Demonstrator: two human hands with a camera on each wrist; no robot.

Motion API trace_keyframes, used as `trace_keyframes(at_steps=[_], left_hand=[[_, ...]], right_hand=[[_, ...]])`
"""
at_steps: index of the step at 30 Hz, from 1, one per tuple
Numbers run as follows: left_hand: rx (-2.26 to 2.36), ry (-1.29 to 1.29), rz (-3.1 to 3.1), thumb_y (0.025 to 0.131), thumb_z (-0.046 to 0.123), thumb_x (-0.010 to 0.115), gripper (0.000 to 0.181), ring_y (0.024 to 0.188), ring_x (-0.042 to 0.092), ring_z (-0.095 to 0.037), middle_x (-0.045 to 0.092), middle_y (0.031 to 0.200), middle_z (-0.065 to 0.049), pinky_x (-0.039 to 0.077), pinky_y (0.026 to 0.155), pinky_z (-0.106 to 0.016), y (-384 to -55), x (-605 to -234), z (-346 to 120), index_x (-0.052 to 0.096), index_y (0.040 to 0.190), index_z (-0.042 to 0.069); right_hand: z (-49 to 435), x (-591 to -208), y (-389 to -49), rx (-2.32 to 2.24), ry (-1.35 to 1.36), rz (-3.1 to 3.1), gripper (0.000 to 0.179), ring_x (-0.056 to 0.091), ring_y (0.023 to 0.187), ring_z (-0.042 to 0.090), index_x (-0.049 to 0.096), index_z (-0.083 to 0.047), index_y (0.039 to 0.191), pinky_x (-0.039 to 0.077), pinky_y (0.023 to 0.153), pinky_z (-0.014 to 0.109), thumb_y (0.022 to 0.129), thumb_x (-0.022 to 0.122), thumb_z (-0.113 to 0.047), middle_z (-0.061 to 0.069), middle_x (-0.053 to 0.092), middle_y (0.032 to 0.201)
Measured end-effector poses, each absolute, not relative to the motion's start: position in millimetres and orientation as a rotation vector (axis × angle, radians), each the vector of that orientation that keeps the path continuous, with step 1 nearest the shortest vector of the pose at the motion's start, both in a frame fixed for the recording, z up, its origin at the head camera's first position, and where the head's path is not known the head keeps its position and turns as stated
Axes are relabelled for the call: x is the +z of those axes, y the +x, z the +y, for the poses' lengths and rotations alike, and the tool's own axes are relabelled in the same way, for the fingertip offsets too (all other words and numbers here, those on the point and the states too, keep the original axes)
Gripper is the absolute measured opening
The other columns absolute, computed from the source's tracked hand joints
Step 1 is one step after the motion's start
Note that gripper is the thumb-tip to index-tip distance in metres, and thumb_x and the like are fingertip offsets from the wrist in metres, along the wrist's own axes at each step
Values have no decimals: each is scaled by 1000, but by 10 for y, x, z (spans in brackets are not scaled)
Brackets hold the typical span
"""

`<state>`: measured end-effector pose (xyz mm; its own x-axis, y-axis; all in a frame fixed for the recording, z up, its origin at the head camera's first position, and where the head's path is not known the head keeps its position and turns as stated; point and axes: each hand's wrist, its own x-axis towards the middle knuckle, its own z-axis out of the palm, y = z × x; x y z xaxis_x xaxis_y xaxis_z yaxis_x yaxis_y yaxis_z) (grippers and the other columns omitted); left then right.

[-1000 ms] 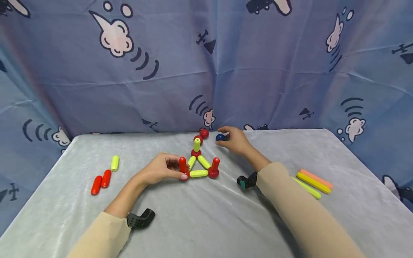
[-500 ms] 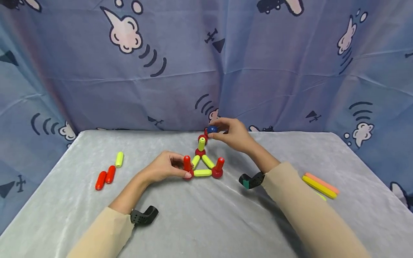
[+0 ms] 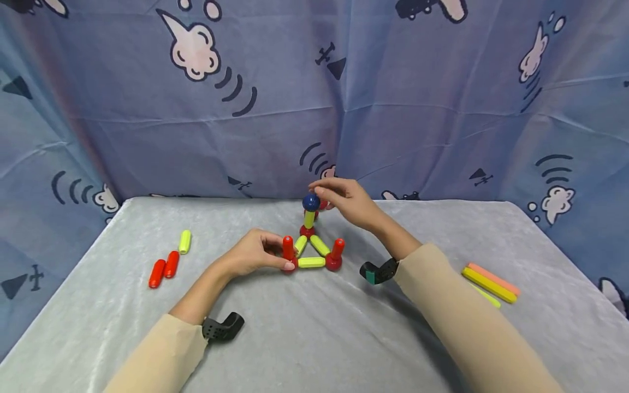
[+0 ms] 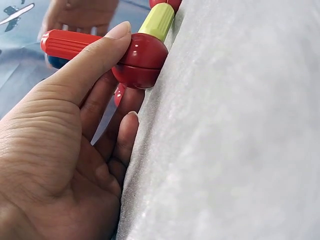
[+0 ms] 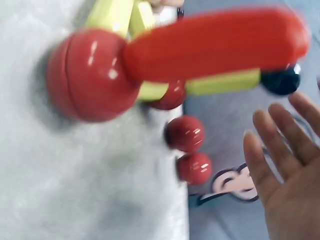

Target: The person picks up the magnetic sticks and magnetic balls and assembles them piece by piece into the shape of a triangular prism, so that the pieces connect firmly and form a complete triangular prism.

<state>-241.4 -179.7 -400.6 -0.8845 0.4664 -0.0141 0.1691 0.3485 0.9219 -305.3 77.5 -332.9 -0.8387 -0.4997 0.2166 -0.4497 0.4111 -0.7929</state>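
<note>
A flat triangle of yellow rods [image 3: 310, 262] with red balls at its corners lies mid-table. Red rods stand on the left corner [image 3: 288, 247] and the right corner [image 3: 337, 249]. A yellow rod [image 3: 308, 219] rises from the back corner with a blue ball [image 3: 310, 202] on top. My left hand [image 3: 255, 254] pinches the left corner's red ball [image 4: 142, 62], thumb on top and fingers behind it, under the red rod [image 4: 70, 44]. My right hand [image 3: 344, 201] hovers just right of the blue ball [image 5: 281, 81], with its fingers [image 5: 272, 145] straight and apart from it.
Two loose red balls [image 5: 187, 150] lie behind the structure near the curtain. Two short red rods [image 3: 164, 268] and a short yellow one [image 3: 184, 241] lie at the left. Long yellow and orange sticks [image 3: 491, 281] lie at the right. Grey cloth [image 3: 314, 327] covers the table.
My right hand lifted the blue ball from the table's back, carried it left onto the upright yellow rod, and its fingers have opened. The left hand kept its hold.
</note>
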Motion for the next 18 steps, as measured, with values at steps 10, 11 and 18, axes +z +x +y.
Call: trace_keyframes(at_steps=[10,11,18], left_hand=[[1563,562,2326,77,12,88,28,79,63,-15,77,91,-2,52,72,-25,-2412,-4024,-1795,79,102,5],[1565,563,2323,77,12,88,28,79,63,-15,77,91,-2,52,73,-25,-2412,-4026,-1794,79,102,5],[1559,559,2344,77,12,88,27,79,62,-15,76,90,-3,51,71,-24,-2418,-4014,-1799,79,101,4]], right_hand=[[817,-3728,-3464,-907,-858,2867,42,58,127,33,64,-8,134,46,110,51,92,69,-8,15,64,136],[809,-3751,-3490,-867,-882,2865,43,59,125,33,64,-7,134,46,110,50,91,70,-8,15,64,135],[760,-3792,-3513,-842,-872,2875,36,68,105,29,68,-3,125,56,96,43,91,75,-11,14,70,117]])
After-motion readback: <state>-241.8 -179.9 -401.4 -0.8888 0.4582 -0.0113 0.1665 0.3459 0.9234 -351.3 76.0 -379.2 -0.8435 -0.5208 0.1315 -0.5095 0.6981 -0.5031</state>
